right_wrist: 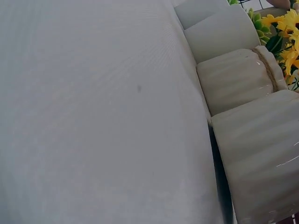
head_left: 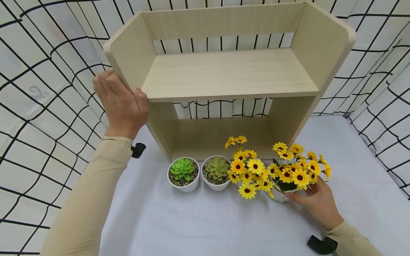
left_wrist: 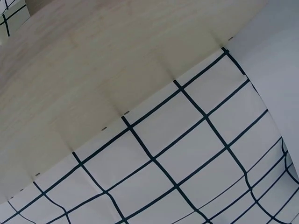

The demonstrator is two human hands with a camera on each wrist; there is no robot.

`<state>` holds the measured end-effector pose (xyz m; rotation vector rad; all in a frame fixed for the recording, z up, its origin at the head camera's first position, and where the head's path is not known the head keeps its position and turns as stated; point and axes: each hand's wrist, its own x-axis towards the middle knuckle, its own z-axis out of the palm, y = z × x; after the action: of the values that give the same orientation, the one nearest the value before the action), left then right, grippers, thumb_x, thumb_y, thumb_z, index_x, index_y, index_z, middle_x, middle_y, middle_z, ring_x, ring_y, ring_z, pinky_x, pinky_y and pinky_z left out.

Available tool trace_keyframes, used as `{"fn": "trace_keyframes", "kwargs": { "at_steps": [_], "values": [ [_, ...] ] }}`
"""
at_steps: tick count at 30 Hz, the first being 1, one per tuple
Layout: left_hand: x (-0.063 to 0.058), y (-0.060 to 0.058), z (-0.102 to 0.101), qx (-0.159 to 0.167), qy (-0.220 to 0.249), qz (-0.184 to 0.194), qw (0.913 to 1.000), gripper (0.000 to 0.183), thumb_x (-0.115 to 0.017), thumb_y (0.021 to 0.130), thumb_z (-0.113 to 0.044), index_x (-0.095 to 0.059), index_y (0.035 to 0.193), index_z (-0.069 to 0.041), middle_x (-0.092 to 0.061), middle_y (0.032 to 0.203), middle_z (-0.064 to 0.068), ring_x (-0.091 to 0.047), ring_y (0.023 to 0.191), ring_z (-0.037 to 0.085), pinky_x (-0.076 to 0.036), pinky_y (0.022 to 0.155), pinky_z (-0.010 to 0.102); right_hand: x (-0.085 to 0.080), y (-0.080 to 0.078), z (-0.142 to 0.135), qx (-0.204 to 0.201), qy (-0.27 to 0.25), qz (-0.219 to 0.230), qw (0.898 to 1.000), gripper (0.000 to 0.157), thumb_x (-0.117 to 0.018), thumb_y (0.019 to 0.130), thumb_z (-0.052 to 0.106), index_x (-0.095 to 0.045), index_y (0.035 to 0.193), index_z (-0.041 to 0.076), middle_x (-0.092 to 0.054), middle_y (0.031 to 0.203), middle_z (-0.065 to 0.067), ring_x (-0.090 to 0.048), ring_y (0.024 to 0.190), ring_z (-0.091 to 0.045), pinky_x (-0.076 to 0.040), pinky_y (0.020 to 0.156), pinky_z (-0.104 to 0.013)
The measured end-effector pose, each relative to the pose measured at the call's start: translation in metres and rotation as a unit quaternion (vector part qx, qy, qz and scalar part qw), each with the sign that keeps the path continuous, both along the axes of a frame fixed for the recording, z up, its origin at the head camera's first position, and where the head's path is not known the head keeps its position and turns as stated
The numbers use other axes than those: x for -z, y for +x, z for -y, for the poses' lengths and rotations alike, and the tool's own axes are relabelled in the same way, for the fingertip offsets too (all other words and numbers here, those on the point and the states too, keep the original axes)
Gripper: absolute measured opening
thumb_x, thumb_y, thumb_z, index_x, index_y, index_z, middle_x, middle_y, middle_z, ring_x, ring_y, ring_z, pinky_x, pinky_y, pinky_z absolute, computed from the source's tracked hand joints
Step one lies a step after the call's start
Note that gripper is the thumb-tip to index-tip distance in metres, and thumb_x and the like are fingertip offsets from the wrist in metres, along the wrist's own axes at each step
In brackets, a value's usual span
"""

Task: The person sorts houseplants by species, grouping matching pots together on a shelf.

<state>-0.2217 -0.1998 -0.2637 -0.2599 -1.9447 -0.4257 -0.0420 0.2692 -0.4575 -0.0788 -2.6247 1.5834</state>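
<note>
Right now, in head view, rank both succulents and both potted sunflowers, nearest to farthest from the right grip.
1. Right potted sunflowers, held by the right grip
2. Left potted sunflowers, next leftward
3. Dull-green succulent, farther left
4. Bright-green succulent, leftmost

Blk wire grid (head_left: 56,141) w/ wht sheeting (head_left: 12,238) behind it at L, R & back, faint squiggly mark (head_left: 39,93) on L side, plus wht tbl cloth (head_left: 224,227) below.
</note>
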Motion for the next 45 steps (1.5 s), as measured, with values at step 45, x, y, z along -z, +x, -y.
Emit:
{"fn": "trace_keyframes", "kwargs": {
  "at_steps": [45],
  "values": [
    [0.002,0.000,0.000,-0.002,0.007,0.019,0.9998,0.046,-0.030,0.091,-0.030,-0.041,0.123,0.002,-0.045,0.122,0.027,-0.038,0.117,0.043,-0.027,0.104,0.055,-0.099,-0.002,-0.011,0.006,0.007,-0.025,1.000,0.093,-0.083,0.083,0.006,-0.035,0.160,0.023,-0.043,0.158,0.003,-0.046,0.132,0.004,-0.044,0.097,-0.001]
  ]
}}
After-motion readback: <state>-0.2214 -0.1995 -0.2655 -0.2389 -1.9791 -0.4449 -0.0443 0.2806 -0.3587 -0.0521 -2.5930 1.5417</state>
